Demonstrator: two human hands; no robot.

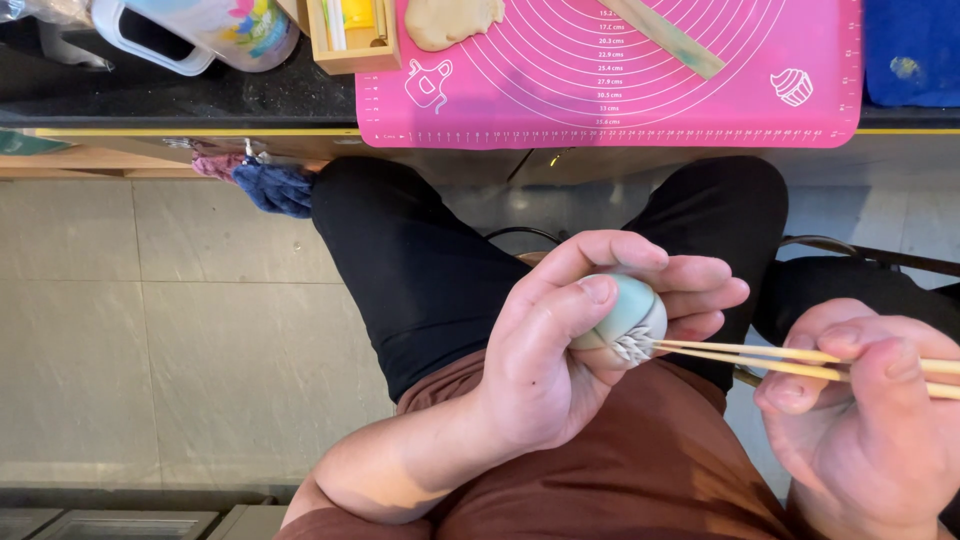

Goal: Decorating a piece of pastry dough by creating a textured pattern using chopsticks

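Left hand (560,340) is curled around a small ball of dough (628,315), pale blue-green on top fading to white, thumb pressed on its upper side and the other fingers wrapped behind it. It's held up over the person's lap, not resting on anything. The white end has little feathery cuts in it.

Right hand (860,400) is pinched shut on a pair of thin wooden sticks (760,358), thumb and forefinger clamping them near the middle. The two tips come together right at the cut white part of the ball and touch it.

Up on the black tabletop (200,100), a pink silicone baking mat (800,40) with ring markings sits flush along the near edge. A flattened beige lump of dough (450,20) lies at the mat's far left corner, and a flat wooden tool (670,40) lies diagonally across the middle of the mat. Just left of the mat is a small wooden box (355,45), then a white mug with a floral print (200,30) further left. A blue cloth (915,50) lies past the mat's right edge. Blue and pink rags (265,185) hang below the tabletop's near edge.
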